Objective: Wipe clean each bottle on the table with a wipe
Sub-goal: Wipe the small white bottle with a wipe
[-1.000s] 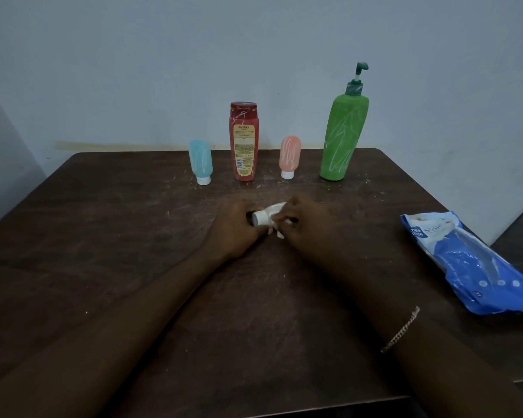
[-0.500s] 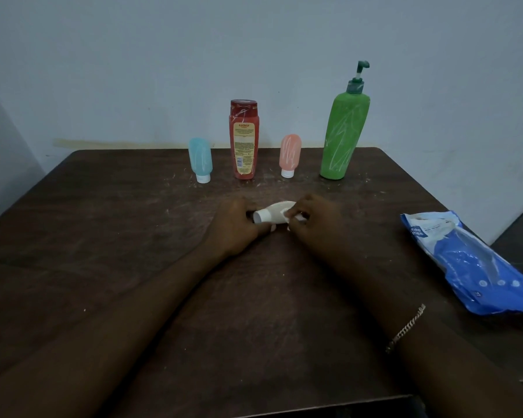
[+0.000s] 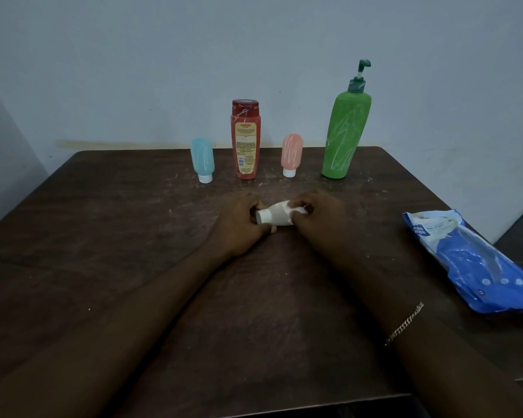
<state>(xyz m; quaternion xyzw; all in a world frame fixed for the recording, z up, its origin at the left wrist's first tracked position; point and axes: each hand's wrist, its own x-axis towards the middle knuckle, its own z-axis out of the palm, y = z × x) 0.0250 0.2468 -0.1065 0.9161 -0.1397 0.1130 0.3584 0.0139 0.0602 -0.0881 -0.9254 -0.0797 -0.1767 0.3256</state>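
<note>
A small pale bottle (image 3: pixel 274 216) with a white cap lies on its side just above the middle of the dark wooden table (image 3: pixel 103 267). My left hand (image 3: pixel 239 227) grips its cap end. My right hand (image 3: pixel 317 214) pinches a white wipe (image 3: pixel 296 210) against the bottle's far end, which it hides. Along the back stand a blue tube (image 3: pixel 203 159), a red bottle (image 3: pixel 245 138), a pink tube (image 3: pixel 291 154) and a tall green pump bottle (image 3: pixel 344 131), all streaked with white marks.
A blue and white pack of wipes (image 3: pixel 471 260) lies at the table's right edge, partly overhanging it. A pale wall rises directly behind the row of bottles. White smears dot the tabletop near the bottles.
My right hand has slid the wipe from the bottle's cap end towards its far end, uncovering more of the pale body. The left hand keeps its grip.
</note>
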